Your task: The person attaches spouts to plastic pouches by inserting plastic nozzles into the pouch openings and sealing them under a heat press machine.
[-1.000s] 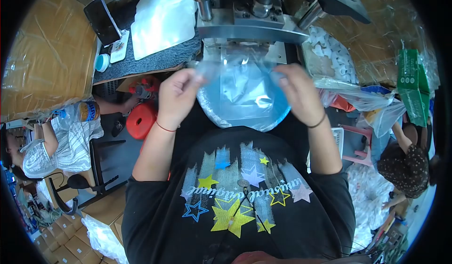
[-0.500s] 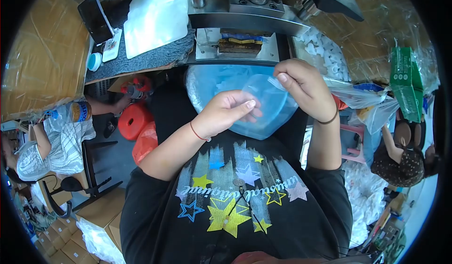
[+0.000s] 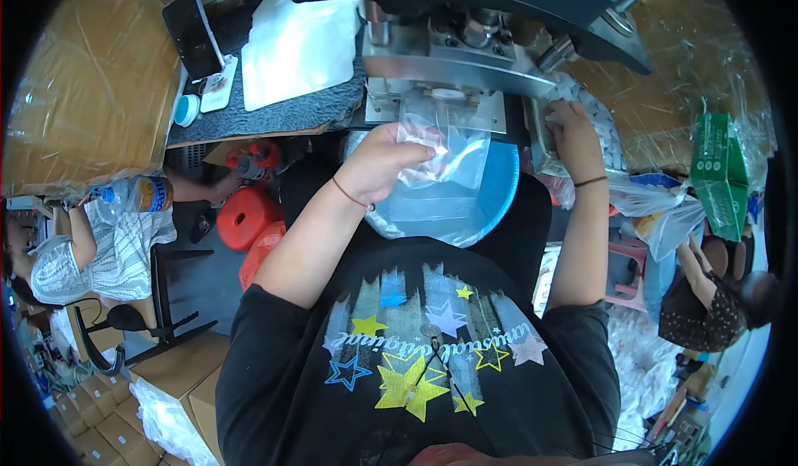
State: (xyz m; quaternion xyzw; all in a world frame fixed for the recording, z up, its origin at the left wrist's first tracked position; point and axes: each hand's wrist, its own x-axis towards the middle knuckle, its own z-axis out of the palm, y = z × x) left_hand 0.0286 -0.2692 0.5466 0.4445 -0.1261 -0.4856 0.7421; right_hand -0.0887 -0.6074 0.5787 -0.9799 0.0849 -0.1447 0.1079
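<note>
A clear plastic bag (image 3: 459, 160) is pinched in my left hand (image 3: 386, 162), its top edge under the press head (image 3: 457, 71) of the machine. Below the bag, a blue basin (image 3: 499, 196) rests between my legs. My right hand (image 3: 575, 138) is at the near end of a tray of small white plastic pieces (image 3: 607, 125), fingers curled down; what they hold, if anything, is hidden. The metal base plate (image 3: 497, 115) of the press shows beside the bag.
A stack of silvery bags (image 3: 295, 54) and a phone (image 3: 193, 34) lie on the grey mat (image 3: 258, 117) at left. A green box (image 3: 717, 175) stands at right. A red stool (image 3: 248, 218) is low left. Two other people sit at the sides.
My left hand has moved up towards the press, now holding a bag there. My right hand has left the middle and gone right to the tray. The press head sits lower over its base.
</note>
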